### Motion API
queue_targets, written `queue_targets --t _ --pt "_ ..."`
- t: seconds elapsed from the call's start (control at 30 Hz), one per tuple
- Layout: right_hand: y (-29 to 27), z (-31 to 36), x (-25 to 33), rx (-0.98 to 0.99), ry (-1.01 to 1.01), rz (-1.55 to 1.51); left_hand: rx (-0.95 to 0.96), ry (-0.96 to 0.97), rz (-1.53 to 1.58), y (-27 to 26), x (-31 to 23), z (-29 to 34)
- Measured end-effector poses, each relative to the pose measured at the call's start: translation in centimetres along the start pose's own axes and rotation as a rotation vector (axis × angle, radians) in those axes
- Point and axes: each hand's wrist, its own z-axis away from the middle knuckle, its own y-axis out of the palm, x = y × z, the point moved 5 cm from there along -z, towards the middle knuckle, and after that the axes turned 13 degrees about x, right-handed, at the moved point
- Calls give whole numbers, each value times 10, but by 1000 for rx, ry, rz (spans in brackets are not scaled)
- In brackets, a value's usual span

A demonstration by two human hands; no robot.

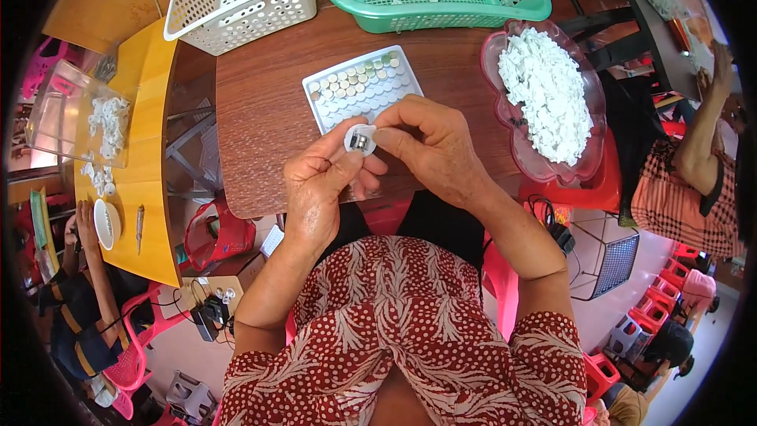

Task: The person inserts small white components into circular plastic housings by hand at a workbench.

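Above the table's near edge, my left hand (319,173) grips a small round white plastic casing (349,142) between thumb and fingers. Dark and shiny metal parts show inside it. My right hand (430,142) is closed in a pinch at the casing's right rim; its fingertips partly cover that side. Just beyond both hands lies a white tray (315,113) with rows of round hollows. Several pale, coin-like button cells (351,81) fill its far and left part, while the nearer hollows are bare.
A white basket (268,12) and a green basket (441,16) holding white plastic parts stand at the far edge. At right, a pink scalloped bowl (505,95) is heaped with white pieces (548,99). Other people sit at both sides; a yellow table (146,150) is at left.
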Motion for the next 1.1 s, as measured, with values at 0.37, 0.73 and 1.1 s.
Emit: queue_targets --t 0.37,0.73,1.1 --pt "2 -2 -4 -110 -31 -158 33 -20 53 3 2 4" --pt "10 1 -2 -41 -16 -202 43 13 15 -2 5 6" --pt "16 3 5 -131 -236 260 27 9 18 -1 6 10"
